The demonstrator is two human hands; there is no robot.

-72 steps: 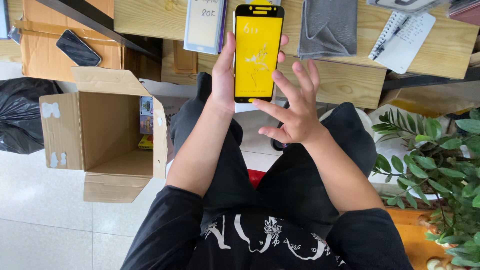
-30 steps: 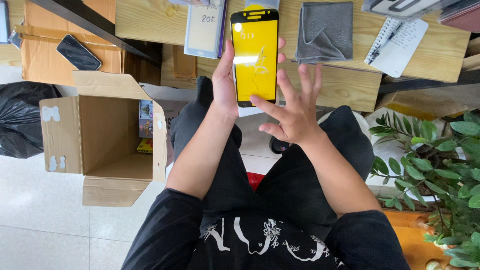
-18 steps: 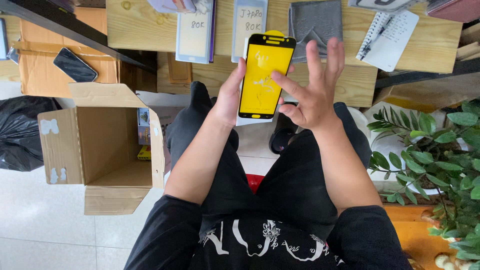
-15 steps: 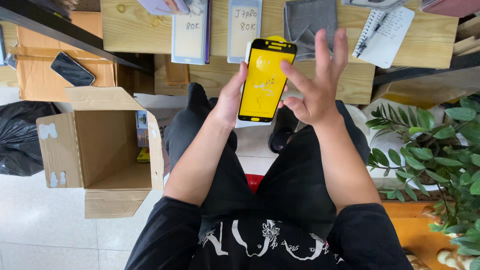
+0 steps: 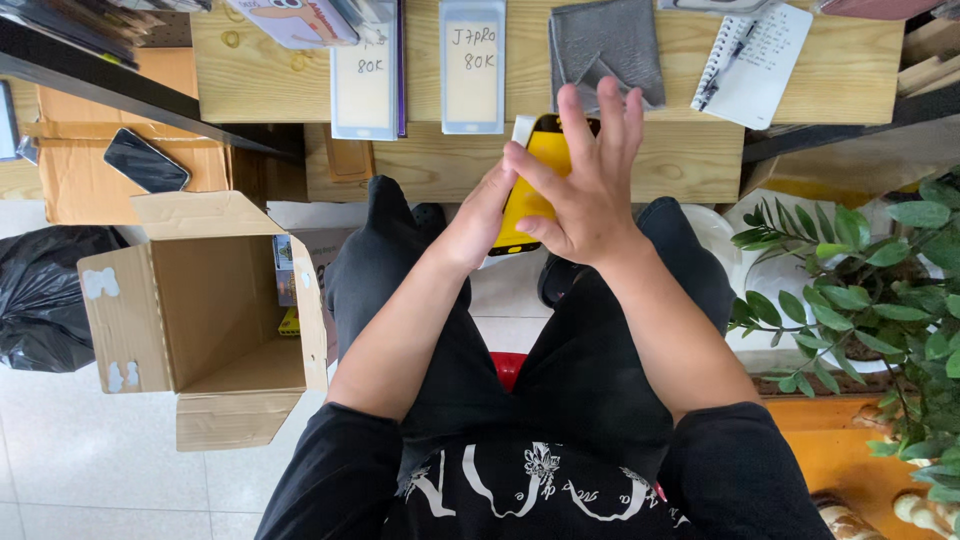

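Note:
A phone-shaped piece with a yellow face and black rim (image 5: pixel 527 195) is held up over my knees. My left hand (image 5: pixel 478 218) grips it from the left edge and below. My right hand (image 5: pixel 585 178) lies spread across its front, fingers apart, covering most of it. Just beyond, on the wooden desk (image 5: pixel 250 75), lie two white-backed screen protector sheets (image 5: pixel 472 65) with handwritten labels and a grey cloth (image 5: pixel 606 45).
An open cardboard box (image 5: pixel 195 315) stands on the floor at my left, a black rubbish bag (image 5: pixel 45 295) beyond it. A dark phone (image 5: pixel 146 160) rests on a brown carton. A spiral notepad (image 5: pixel 752 60) lies on the desk. A leafy plant (image 5: pixel 880 300) stands at my right.
My right hand has moved from beside the yellow piece onto its front, now covering it. Both hands and the piece have shifted slightly right and toward the desk edge.

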